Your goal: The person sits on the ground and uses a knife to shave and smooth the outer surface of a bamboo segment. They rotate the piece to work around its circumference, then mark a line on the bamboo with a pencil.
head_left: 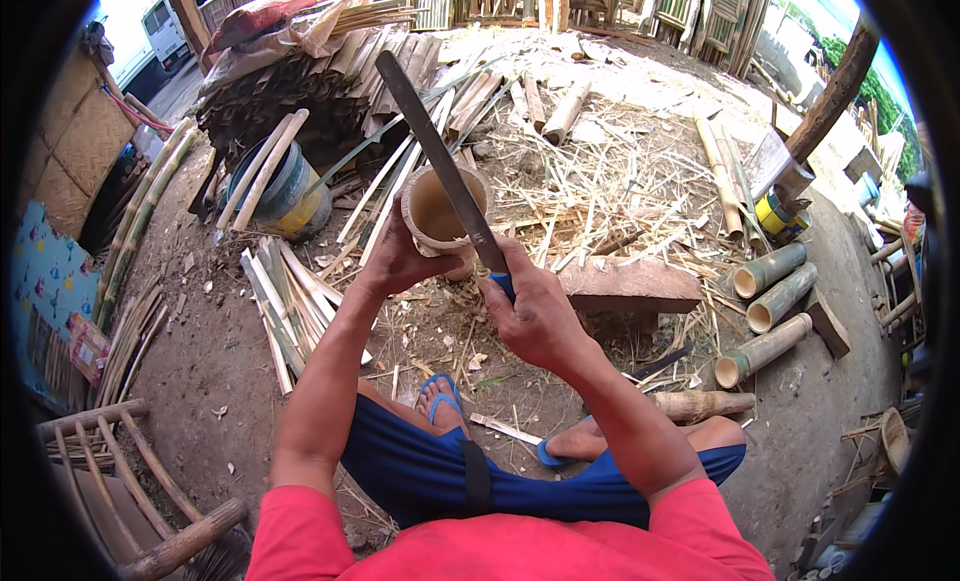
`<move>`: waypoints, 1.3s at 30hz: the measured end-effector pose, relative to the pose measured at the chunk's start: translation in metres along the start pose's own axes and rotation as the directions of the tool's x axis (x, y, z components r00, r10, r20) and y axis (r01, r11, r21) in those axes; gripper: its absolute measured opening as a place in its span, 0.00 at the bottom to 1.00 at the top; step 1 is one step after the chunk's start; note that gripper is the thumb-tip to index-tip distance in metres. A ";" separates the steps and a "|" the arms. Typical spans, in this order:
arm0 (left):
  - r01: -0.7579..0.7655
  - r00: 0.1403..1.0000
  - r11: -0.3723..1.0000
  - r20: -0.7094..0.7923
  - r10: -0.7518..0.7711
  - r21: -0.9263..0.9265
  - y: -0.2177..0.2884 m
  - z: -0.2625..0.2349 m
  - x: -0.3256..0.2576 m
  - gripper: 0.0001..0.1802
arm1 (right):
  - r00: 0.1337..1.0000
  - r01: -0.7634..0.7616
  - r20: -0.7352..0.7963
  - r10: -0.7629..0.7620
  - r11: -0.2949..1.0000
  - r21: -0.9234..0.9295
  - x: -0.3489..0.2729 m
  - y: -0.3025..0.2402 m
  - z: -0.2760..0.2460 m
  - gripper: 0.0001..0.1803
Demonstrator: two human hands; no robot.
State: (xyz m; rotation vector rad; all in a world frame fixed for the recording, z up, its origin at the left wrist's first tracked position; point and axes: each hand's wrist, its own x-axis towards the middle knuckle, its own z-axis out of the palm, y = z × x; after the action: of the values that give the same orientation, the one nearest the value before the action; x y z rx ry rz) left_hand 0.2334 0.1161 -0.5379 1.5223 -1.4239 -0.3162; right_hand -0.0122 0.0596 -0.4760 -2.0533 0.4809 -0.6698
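Note:
In front of me my left hand (405, 256) is wrapped round a short, wide bamboo tube (436, 206). Its hollow mouth faces up towards me, and the rim looks rough and frayed. The blue handle of a machete (428, 131) is in my right hand (532, 311). Its long, dark, flat blade slants up and left, crossing the tube's mouth close to or against the rim; whether it touches cannot be made out. A wooden block (630, 284) with a flat top sits just beyond my right forearm.
Bamboo strips (290, 291) lie left of my hands, near a bucket (280, 196). Pale shavings (600, 181) cover the ground ahead. Cut bamboo tubes (770, 271) lie at right, beside a small yellow can (775, 216). A wooden chair (130, 481) stands at lower left.

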 end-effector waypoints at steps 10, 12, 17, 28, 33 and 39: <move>-0.121 0.970 0.957 -0.171 0.170 0.265 0.080 -0.048 0.015 0.63 | 0.978 0.175 -0.084 -0.190 0.972 -0.157 0.002 -0.060 -0.044 0.17; -0.094 0.974 0.958 -0.175 0.145 0.271 0.063 -0.037 0.003 0.62 | 0.981 0.172 -0.062 -0.183 0.973 -0.151 0.008 -0.048 -0.024 0.17; 0.079 0.988 0.995 -0.135 -0.071 0.054 0.015 -0.003 -0.019 0.60 | 1.000 0.007 -0.024 -0.011 0.987 -0.161 0.013 -0.021 0.016 0.14; 0.040 0.967 0.994 -0.253 -0.013 0.103 0.022 0.005 -0.030 0.72 | 0.990 -0.074 0.097 0.101 0.966 -0.248 0.013 -0.053 -0.002 0.22; -0.002 0.958 0.994 -0.286 0.034 0.111 0.011 0.019 -0.033 0.70 | 0.914 -0.363 0.297 0.276 0.882 0.299 0.003 -0.012 0.000 0.24; 0.068 0.940 0.972 -0.340 0.014 0.227 0.045 0.063 -0.018 0.70 | 0.993 -0.088 -0.084 0.081 0.992 -0.085 -0.012 0.025 -0.020 0.14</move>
State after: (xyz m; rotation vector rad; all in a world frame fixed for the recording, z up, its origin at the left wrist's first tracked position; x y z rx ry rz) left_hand 0.1544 0.1108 -0.5408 1.6944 -1.1954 0.1043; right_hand -0.0359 0.0400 -0.4912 -2.0818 0.6515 -0.6933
